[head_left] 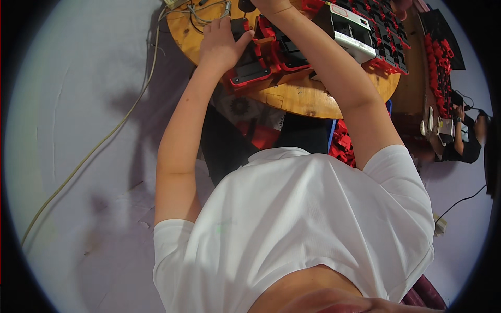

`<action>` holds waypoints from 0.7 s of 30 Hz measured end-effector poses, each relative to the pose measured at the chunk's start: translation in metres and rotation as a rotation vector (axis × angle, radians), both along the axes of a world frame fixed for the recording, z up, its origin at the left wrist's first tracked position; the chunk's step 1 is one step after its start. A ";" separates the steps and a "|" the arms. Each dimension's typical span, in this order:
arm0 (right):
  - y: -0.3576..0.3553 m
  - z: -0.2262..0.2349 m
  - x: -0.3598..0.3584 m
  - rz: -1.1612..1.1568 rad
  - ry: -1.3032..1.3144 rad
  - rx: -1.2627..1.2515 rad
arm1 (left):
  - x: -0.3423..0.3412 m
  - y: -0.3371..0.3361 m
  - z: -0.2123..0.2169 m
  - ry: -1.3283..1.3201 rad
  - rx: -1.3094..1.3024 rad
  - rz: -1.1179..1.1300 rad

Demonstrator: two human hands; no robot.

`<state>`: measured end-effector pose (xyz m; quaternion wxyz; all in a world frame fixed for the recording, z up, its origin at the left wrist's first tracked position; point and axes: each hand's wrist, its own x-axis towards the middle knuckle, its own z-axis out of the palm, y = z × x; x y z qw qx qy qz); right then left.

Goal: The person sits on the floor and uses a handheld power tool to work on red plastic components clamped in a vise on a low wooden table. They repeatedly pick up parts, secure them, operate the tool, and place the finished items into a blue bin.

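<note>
My left hand [220, 44] rests at the left end of a row of red-and-black plastic housings [250, 73], its thumb spread away from the fingers and touching one housing's black top. My right hand [272, 5] reaches over the same row and is cut off by the top edge, so its fingers do not show. Between the two hands, a dark rounded tool end with a thin shaft [246, 6] points down at a housing. Whether my right hand holds it cannot be seen.
Beside the housings on the round wooden table [313, 107] stands a white-and-silver box-shaped device [352, 31]. More red-and-black parts [389, 36] lie beyond it. Cables [211, 18] cross the table's left edge. Red pieces [342, 143] fill a blue bin below. Another person [469, 138] is at far right.
</note>
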<state>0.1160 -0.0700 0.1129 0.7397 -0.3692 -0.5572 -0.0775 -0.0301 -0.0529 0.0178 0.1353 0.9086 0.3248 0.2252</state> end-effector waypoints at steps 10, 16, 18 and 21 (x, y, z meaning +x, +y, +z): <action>-0.039 0.002 0.014 0.189 0.118 -0.025 | 0.002 0.003 -0.004 -0.040 -0.022 -0.022; -0.170 0.022 0.056 -0.095 0.044 -0.356 | 0.001 0.009 -0.005 -0.137 0.011 -0.096; -0.196 0.009 0.061 -0.210 0.044 -0.380 | -0.002 0.013 -0.009 -0.095 0.013 -0.095; -0.210 -0.025 0.079 -0.255 -0.041 -0.251 | 0.001 0.009 0.002 0.021 -0.054 -0.030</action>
